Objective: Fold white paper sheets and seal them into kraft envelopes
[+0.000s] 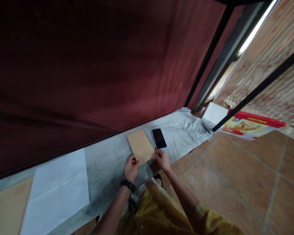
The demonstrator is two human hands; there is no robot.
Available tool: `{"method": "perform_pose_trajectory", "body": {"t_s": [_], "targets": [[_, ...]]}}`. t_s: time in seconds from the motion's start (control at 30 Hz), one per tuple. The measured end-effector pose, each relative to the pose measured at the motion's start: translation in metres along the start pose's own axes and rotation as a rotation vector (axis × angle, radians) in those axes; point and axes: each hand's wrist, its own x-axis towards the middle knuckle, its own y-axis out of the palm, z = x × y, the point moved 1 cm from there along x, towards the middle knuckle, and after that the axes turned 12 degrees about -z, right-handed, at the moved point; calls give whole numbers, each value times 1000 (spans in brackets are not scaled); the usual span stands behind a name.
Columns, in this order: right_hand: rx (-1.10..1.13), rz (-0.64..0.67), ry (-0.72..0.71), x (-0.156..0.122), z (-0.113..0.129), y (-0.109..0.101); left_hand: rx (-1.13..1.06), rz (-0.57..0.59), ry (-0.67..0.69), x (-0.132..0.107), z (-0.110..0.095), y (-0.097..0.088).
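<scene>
A tan paper envelope [140,145] lies at a slant on the grey cloth-covered bench [105,163]. My left hand [131,169], with a black band at the wrist, pinches its near left corner. At the near right corner, the fingers of my right hand [162,159] are closed on the edge. Just beyond my right hand a smartphone [159,138] with a dark screen and pale case rests on the cloth, close beside the envelope. What is inside the envelope, if anything, cannot be seen.
A creased white sheet [60,189] and a larger tan envelope or sheet [10,205] lie to the left. Dark red fabric [112,81] hangs behind the bench. On the right are black poles [259,88], a red-and-yellow printed box [252,125] and brown floor tiles [230,173].
</scene>
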Motion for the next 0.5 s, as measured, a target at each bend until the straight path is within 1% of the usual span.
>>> {"method": "perform_pose_trajectory", "body": {"t_s": [0.1,0.23,0.4,0.5], "targets": [[11,27,4,0,-3,2,26,-19,14,-1,0,0],[-21,23,0,0,-1,2,53,-10,27,-2,-1,1],[-53,54,-22,-2,2,2,175,25,131,-2,-3,0],[-42,83,-48,-3,3,1,243,9,173,0,-4,1]]}}
